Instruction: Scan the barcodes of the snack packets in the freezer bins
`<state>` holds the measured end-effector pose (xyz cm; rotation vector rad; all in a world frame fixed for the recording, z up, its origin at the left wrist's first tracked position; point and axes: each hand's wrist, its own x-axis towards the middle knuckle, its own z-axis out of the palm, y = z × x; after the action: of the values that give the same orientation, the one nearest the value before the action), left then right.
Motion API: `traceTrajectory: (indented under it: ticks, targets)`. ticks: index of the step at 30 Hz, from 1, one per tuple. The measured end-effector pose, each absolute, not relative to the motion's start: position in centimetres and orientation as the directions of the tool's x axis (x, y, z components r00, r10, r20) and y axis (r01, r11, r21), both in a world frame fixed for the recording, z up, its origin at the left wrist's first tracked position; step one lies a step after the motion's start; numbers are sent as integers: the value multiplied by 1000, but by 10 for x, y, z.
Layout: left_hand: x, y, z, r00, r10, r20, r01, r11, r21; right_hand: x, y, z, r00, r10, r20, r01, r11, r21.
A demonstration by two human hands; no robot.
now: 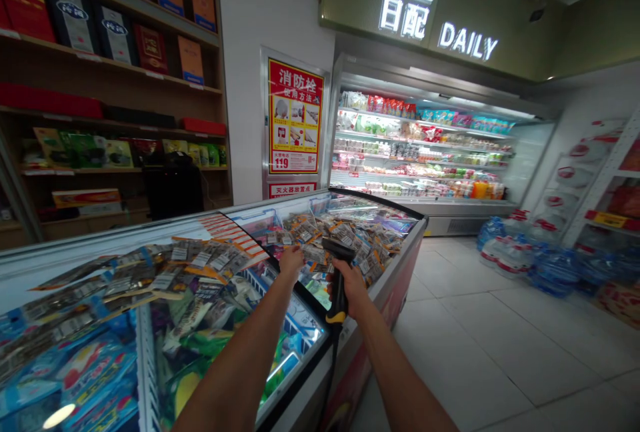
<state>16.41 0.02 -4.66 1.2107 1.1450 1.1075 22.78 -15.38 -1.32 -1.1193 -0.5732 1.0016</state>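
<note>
My right hand (353, 287) is wrapped round the handle of a black barcode scanner (338, 271) with a yellow band, its head pointing over the chest freezer (350, 345). My left hand (291, 261) reaches forward over the freezer's glass lid, fingers curled down onto the flat snack packets (345, 235) lying there; what it grips, if anything, is hidden. More packets (165, 279) cover the lid to the left.
Wooden shelves (100, 72) with boxed goods line the left wall. A red fire-safety poster (295, 119) hangs ahead, beside an open refrigerated case (425, 152) under a lit "DAILY" sign. Large water bottles (530, 259) stand on the tiled floor at right.
</note>
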Motion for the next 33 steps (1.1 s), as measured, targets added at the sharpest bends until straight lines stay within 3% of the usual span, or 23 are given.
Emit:
traceTrajectory:
  ticks: [11, 22, 33]
  targets:
    - [120, -7, -32, 133, 978, -161, -444, 204, 873, 212, -166, -14, 375, 917, -134, -523, 91, -847]
    - [114, 8, -37, 138, 973, -187, -577, 232, 783, 211, -166, -18, 329, 937, -119, -541, 83, -837]
    - [114, 9, -39, 143, 976, -166, -531, 217, 819, 205, -164, -19, 285, 956, -67, -545, 104, -832]
